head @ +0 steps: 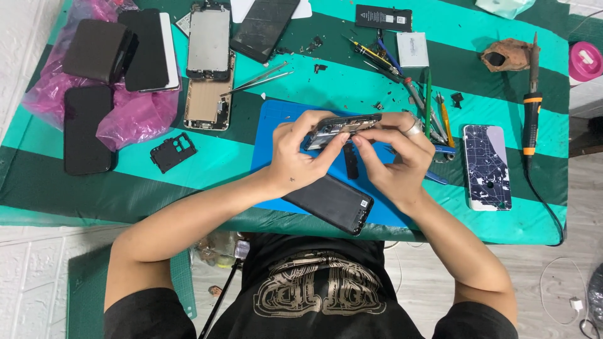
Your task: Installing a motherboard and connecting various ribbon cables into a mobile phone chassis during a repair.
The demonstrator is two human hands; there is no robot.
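phone frame (342,127) above blue mat (267,135), tilted on edge | left hand (295,157) grip closed on frame's left end | right hand (392,157) pinches its right end | black phone (331,202) on mat's near edge | tools (427,107) right of mat

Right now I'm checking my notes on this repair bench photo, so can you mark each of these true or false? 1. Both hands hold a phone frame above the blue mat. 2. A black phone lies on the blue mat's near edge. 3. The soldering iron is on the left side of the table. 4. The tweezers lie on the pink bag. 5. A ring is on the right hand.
1. True: the left hand and right hand hold the phone frame above the blue mat.
2. True: the black phone lies there.
3. False: the soldering iron is on the right side.
4. False: the tweezers lie on the striped cloth, apart from the pink bag.
5. True: the ring shows on a finger.
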